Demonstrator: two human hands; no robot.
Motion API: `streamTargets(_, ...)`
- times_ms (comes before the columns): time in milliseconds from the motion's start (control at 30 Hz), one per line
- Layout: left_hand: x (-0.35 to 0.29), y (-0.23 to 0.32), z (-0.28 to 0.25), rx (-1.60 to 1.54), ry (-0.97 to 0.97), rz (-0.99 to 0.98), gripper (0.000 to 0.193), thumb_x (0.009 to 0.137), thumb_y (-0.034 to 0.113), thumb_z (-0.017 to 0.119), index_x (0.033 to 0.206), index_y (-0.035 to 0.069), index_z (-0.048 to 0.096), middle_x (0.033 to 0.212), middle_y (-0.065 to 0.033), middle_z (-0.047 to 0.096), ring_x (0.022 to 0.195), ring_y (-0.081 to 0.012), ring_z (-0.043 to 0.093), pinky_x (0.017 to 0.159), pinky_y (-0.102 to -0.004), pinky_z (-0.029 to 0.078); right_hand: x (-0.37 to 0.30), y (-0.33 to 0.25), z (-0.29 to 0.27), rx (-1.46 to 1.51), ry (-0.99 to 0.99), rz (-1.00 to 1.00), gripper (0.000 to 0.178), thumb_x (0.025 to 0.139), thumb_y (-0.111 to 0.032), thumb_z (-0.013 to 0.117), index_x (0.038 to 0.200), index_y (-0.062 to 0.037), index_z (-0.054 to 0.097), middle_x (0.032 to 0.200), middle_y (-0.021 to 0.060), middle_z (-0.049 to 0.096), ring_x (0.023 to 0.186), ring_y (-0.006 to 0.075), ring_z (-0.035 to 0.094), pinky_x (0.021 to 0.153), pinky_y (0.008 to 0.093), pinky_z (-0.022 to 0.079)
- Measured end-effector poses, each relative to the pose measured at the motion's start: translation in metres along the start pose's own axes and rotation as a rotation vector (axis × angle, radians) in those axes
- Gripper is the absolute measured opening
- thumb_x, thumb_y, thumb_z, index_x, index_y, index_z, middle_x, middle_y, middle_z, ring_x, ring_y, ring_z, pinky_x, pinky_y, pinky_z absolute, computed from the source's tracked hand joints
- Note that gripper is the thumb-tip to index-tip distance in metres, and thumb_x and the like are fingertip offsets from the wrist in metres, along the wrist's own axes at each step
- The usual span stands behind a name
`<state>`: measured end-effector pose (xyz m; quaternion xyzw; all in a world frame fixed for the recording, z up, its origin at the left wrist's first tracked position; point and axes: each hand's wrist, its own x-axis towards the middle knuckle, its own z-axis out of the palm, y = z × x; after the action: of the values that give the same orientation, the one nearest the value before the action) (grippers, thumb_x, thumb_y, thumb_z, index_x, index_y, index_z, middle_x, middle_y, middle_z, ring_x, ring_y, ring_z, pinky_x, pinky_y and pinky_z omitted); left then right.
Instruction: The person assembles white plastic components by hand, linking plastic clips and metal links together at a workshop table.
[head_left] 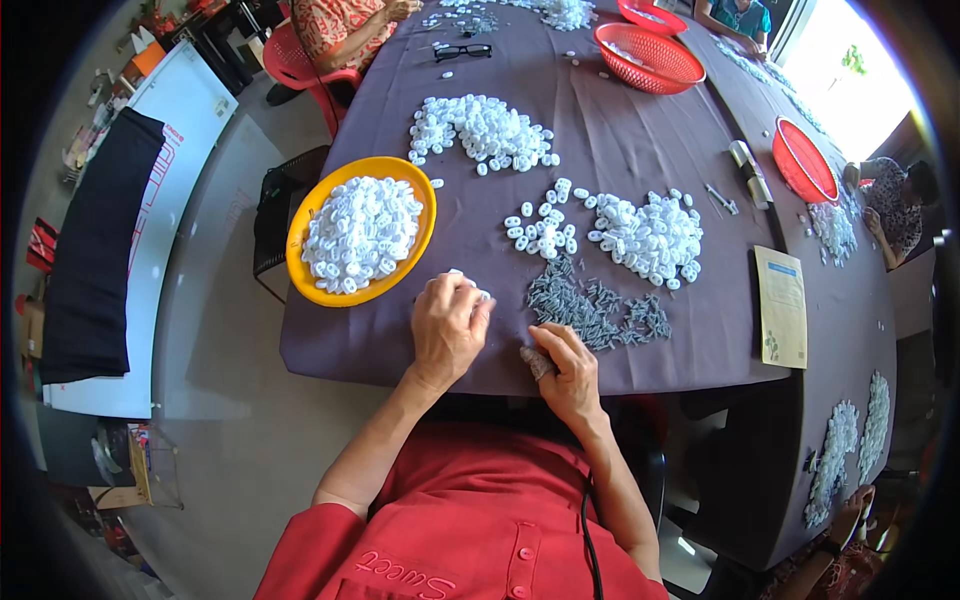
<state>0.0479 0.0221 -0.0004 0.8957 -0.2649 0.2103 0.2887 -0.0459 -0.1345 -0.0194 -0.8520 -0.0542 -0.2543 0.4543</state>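
Observation:
My left hand [448,330] is closed around small white oval plastic pieces; a few of them peek out at its fingertips above the cloth. Just right of it, my right hand [570,375] has its fingers curled together at the near edge of a heap of small grey screw-like pins [590,305]. What it pinches, if anything, is hidden; one finger carries a wrapping. Beyond the pins lie a small cluster of white oval pieces [543,232] and a larger heap of white oval pieces [652,235]. A yellow oval basin [428,225] full of similar pieces stands left of my left hand.
The dark tablecloth [460,370] also bears another white heap [480,130], a red basket [660,72], eyeglasses [463,51] and a brown packet [781,310]. Another red basket [803,160] stands at right. Other people sit around the tables; a red chair [300,65] is at far left.

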Motion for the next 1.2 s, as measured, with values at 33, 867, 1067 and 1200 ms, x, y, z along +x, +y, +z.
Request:
streamTargets(33,0.003,0.003,0.001,0.017,0.027,0.136,0.018,0.073,0.019,0.07,0.084,0.008,0.059,0.092,-0.006,0.056,0.088,-0.0239,0.054,0.071,-0.0389,0.041,0.0,0.0,0.0,0.002,0.0,0.0,0.035,0.069,0.009,0.061,0.102,-0.0011,0.06,0.096,0.0118,0.06,0.077,0.0237,0.061,0.068,0.0302,0.05)
streamTargets(867,0.104,0.0,0.085,-0.103,0.014,0.13,0.004,0.075,0.01,0.063,0.077,0.007,0.064,0.075,-0.0079,0.061,0.075,-0.028,0.058,0.066,-0.0397,0.045,0.001,0.003,0.001,-0.003,0.025,-0.065,0.032,0.07,0.005,0.065,0.1,-0.0013,0.059,0.095,0.0137,0.059,0.083,0.0299,0.059,0.071,0.0353,0.049)
streamTargets(1067,0.13,-0.001,0.115,-0.115,-0.034,0.129,0.004,0.073,0.011,0.064,0.074,0.008,0.065,0.073,-0.0075,0.062,0.073,-0.0273,0.059,0.065,-0.0397,0.047,-0.002,0.004,0.0,-0.015,-0.002,-0.074,0.034,0.069,0.005,0.064,0.102,-0.0018,0.058,0.098,0.0143,0.058,0.085,0.0303,0.058,0.073,0.0354,0.049)
streamTargets(1200,0.151,0.0,0.13,-0.12,-0.029,0.162,0.003,0.072,0.011,0.064,0.072,0.008,0.065,0.072,-0.0078,0.062,0.073,-0.027,0.059,0.065,-0.0389,0.047,0.0,0.004,-0.002,-0.035,-0.029,-0.11,0.039,0.066,0.007,0.062,0.104,-0.0006,0.055,0.097,0.0147,0.056,0.085,0.0309,0.057,0.072,0.0363,0.049)
